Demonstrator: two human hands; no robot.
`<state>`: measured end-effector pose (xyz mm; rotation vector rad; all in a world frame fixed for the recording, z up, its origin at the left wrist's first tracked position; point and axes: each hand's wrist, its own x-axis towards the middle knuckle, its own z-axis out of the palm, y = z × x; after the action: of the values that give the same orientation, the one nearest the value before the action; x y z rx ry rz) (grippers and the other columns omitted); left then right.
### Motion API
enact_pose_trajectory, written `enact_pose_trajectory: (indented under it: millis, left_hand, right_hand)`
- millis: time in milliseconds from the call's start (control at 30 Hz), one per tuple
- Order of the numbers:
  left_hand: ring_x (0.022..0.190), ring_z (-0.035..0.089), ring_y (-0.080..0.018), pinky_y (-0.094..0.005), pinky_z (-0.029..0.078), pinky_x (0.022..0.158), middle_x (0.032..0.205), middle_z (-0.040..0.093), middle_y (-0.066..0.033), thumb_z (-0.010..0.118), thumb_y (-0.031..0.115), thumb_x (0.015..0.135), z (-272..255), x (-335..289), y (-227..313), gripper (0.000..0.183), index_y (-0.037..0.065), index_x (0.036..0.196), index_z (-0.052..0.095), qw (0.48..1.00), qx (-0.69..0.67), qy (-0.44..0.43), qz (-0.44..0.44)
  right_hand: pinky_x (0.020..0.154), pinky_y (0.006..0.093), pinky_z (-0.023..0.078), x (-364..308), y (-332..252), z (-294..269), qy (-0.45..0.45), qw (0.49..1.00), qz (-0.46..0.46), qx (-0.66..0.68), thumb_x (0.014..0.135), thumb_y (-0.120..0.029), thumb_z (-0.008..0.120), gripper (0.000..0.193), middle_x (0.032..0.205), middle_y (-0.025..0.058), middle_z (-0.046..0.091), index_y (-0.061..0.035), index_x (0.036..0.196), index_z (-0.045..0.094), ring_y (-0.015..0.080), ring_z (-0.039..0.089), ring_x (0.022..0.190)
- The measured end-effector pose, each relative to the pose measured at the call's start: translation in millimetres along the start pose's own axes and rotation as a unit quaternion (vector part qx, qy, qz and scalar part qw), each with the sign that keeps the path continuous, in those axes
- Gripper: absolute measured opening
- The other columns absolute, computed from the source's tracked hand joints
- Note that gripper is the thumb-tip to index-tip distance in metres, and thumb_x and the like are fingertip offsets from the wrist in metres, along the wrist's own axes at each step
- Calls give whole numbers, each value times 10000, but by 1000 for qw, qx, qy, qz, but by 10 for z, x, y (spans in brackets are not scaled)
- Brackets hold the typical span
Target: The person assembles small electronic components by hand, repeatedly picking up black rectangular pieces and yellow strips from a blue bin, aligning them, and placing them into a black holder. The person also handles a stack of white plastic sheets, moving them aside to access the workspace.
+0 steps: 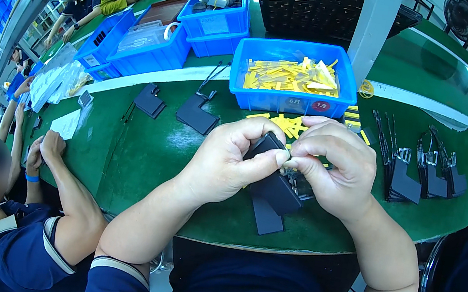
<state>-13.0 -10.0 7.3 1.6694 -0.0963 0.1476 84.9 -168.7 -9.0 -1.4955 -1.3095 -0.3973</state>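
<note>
My left hand [219, 157] is closed around a flat black L-shaped part [276, 192], tilted above the front of the table. At the part's upper end my right hand [339, 171] pinches thumb and fingers together, touching my left thumb; what lies in that pinch is too small to make out. Under the held part another black flat part [266, 217] rests near the table edge, partly covered. Just beyond my fingers is a loose pile of yellow strips [282, 123], partly hidden by my hands.
A blue bin [273, 100] of yellow strips stands behind my hands. Black parts with cables lie to the left [197, 114] and in a row to the right [403, 185]. A white post [372, 29] rises behind the bin. A co-worker [52, 233] sits close on my left.
</note>
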Motion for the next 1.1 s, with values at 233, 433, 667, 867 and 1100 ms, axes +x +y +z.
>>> enact_pose_trajectory:
  millis: [233,433,667,867,1100]
  left_hand:
    - [757,602,-173,-283,470,659,859,609,-95,585,79,835,23,81,-92,246,27,1073,551,930,339,106,96]
    - [797,623,-355,-388,498,673,892,628,-184,598,29,803,141,98,-274,398,24,1174,455,881,421,103,188]
    - [668,613,-324,-397,489,576,753,605,-165,641,46,771,117,92,-293,485,-3,1190,401,879,414,117,207]
    - [627,625,-308,-374,479,536,715,625,-148,649,147,804,122,61,-194,179,17,905,579,850,499,119,119]
    - [594,617,-295,-352,470,511,687,613,-132,643,156,813,147,66,-241,155,17,865,602,875,441,138,144]
  right_hand:
    - [676,309,487,65,62,-36,-54,986,160,4,715,-9,643,157,803,103,617,-5,869,614,217,611,750]
    - [698,297,493,19,97,23,-26,978,201,54,754,1,595,184,843,109,622,-1,937,611,200,625,772]
    - [722,253,491,-25,84,96,-23,912,340,230,786,-45,653,103,848,60,639,4,877,648,121,612,780]
    - [724,239,486,-69,135,138,14,877,368,308,806,-33,649,93,831,43,645,-4,894,654,97,599,785]
    - [727,233,476,-88,138,185,45,863,352,359,818,-37,643,103,859,42,637,-3,916,645,96,596,778]
